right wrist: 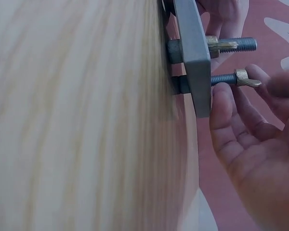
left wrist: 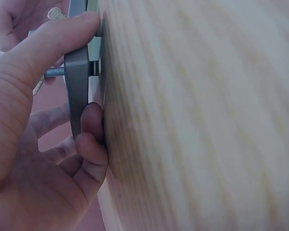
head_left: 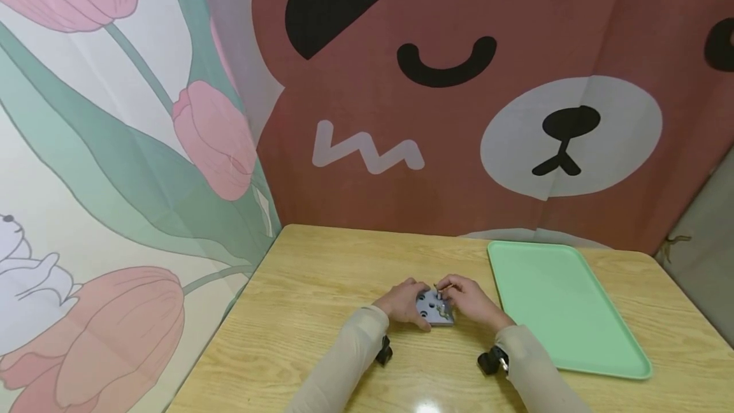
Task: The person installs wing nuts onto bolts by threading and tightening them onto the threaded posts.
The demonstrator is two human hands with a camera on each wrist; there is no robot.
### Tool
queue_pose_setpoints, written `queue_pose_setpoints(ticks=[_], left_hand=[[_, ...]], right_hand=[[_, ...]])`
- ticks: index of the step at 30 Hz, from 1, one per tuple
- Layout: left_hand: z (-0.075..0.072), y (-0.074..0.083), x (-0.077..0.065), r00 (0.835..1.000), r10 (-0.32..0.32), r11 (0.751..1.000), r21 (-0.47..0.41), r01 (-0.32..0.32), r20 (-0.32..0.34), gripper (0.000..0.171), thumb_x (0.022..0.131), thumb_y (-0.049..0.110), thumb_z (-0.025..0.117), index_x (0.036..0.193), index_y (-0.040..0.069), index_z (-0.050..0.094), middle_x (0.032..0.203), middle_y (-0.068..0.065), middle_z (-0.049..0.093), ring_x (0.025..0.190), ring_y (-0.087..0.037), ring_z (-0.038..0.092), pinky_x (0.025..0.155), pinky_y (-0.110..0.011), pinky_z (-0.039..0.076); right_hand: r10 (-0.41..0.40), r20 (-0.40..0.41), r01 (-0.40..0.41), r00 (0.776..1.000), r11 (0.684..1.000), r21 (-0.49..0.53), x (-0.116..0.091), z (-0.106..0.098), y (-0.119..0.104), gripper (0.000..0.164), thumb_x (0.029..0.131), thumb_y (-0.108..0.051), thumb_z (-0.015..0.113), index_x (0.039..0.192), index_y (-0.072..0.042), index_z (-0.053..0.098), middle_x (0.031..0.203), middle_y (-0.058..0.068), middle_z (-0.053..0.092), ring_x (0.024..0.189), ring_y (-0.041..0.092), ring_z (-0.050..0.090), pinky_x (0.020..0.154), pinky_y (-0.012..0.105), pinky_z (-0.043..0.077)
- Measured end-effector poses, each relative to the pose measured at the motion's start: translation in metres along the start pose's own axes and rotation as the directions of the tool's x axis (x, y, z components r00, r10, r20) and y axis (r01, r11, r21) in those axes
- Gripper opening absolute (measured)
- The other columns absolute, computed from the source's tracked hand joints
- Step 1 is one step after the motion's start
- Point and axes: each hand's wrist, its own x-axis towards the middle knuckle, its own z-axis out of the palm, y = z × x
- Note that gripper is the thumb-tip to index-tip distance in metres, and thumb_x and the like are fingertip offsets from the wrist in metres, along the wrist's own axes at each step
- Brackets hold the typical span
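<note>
A grey metal plate point(head_left: 434, 318) with several holes stands slightly above the wooden table on bolt heads. My left hand point(head_left: 404, 303) grips its left side, the thumb point(left wrist: 62, 38) over the near edge and fingers curled at the far part. Threaded bolts pass up through the plate. On one bolt point(right wrist: 248, 44), a brass wing nut point(right wrist: 213, 46) sits down against the plate. Another brass wing nut point(right wrist: 242, 77) is at the top end of the neighbouring bolt point(right wrist: 222, 79), where my right hand point(head_left: 470, 301) pinches it with curled fingers.
A light green tray point(head_left: 564, 304) lies on the table point(head_left: 321, 273) to the right of my right hand. Behind the table hangs a printed cloth point(head_left: 367, 101) with a bear face, and a tulip-patterned one point(head_left: 143, 177) is on the left.
</note>
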Motion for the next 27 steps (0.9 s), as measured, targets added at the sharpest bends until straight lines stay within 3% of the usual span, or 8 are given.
queue_pose_setpoints(ticks=[4,13,18,27], left_hand=[[0.0005,-0.0008,0.0002,1.000,0.001,1.000,0.006,-0.001,-0.004,0.083,0.065,0.046,0.085,0.136,0.023,0.049,0.115,0.004,0.048,0.083,-0.008,0.046,0.071,-0.025,0.040],[-0.0008,0.0001,-0.0003,1.000,0.007,1.000,0.011,-0.007,0.001,0.082,0.064,0.045,0.085,0.135,0.023,0.050,0.113,0.005,0.049,0.083,-0.008,0.047,0.071,-0.025,0.041],[-0.0021,0.0013,-0.0001,1.000,0.009,1.000,0.015,-0.009,-0.001,0.082,0.065,0.045,0.085,0.135,0.023,0.050,0.113,0.004,0.049,0.083,-0.008,0.046,0.070,-0.025,0.041],[-0.0016,0.0029,-0.0007,1.000,-0.008,1.000,-0.002,0.008,0.003,0.081,0.064,0.043,0.086,0.134,0.023,0.051,0.110,0.005,0.048,0.082,-0.009,0.047,0.069,-0.026,0.041]], right_hand=[[0.005,-0.003,-0.005,1.000,0.999,0.041,0.0013,0.0001,-0.0001,0.029,0.099,0.002,0.035,0.102,-0.002,0.064,0.095,0.009,0.061,0.083,0.022,0.056,0.069,0.031,0.047],[-0.031,-0.027,0.028,0.999,0.994,-0.108,0.0018,0.0015,-0.0015,0.014,0.093,-0.002,0.056,0.099,-0.010,0.066,0.096,0.000,0.061,0.086,0.017,0.057,0.074,0.035,0.046],[-0.060,-0.040,0.054,0.997,0.990,-0.128,0.0026,0.0011,-0.0026,0.010,0.091,-0.004,0.061,0.096,-0.010,0.066,0.099,0.001,0.061,0.087,0.017,0.058,0.076,0.037,0.048],[-0.078,-0.035,0.071,0.996,0.980,-0.184,0.0026,0.0007,-0.0021,0.006,0.091,-0.009,0.064,0.095,-0.011,0.067,0.088,-0.005,0.062,0.081,0.012,0.058,0.074,0.035,0.047]])
